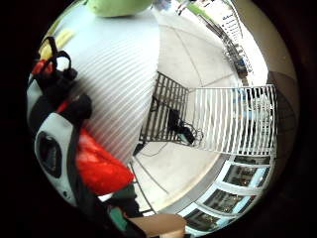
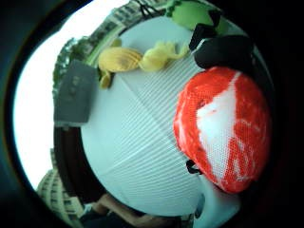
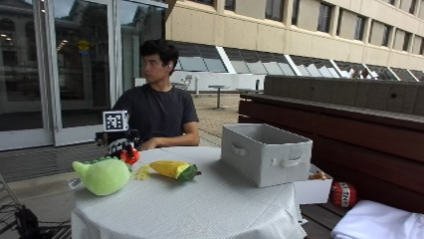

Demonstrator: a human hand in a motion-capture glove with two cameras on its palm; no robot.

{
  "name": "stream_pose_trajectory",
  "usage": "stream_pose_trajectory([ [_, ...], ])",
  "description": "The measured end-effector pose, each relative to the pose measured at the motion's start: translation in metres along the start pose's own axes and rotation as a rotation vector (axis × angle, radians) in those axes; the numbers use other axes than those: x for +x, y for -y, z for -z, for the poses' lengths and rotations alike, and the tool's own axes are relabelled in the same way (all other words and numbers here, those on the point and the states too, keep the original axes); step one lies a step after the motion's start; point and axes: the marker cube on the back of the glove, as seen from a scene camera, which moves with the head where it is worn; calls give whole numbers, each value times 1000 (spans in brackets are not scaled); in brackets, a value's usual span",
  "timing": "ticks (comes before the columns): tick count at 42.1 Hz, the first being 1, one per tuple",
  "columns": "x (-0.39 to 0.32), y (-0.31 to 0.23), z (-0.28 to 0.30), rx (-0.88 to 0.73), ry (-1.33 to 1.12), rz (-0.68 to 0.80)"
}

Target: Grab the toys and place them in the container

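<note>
Person seated behind round table (image 3: 199, 204) w/ white ribbed cloth; gloved right hand (image 3: 121, 144) raised just above the table's far-left edge, fingers curled round a red-and-white toy (image 3: 130, 156), prob. a meat-slice shape; toy is off the cloth, in the hand. Thumb-side palm view: red-and-white toy (image 2: 222, 128) fills much of the frame, close to the palm, black strap across its upper part; little-finger-side view shows its red surface (image 1: 99, 166) against the glove's straps, cloth edge and paved ground beyond.

On the cloth, front left: green plush toy (image 3: 103, 176), round-bodied, resting on the table; just beside it toward centre a corn toy (image 3: 171, 169), yellow w/ green tip, lying on its side, pale yellow husk bit at its left end; the two are near but whether touching can't tell. Thumb-side view shows the corn toy (image 2: 121, 59) lying on the cloth between the grey box and the green plush (image 2: 192, 14).

Grey fabric container (image 3: 265, 153), rectangular, open top, handles on its sides, stands on the table's right part, well apart from the hand; inside not visible from here.
</note>
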Motion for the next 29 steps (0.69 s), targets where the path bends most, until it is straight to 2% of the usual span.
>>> stream_pose_trajectory([
  [5,2,8,7,-106,93,-35],
  [9,4,26,11,-90,144,14],
  [14,4,33,31,-183,170,-56],
  [19,4,58,57,-105,185,7],
  [25,-10,78,107,-131,156,-56],
  [29,-25,91,142,-153,139,31],
])
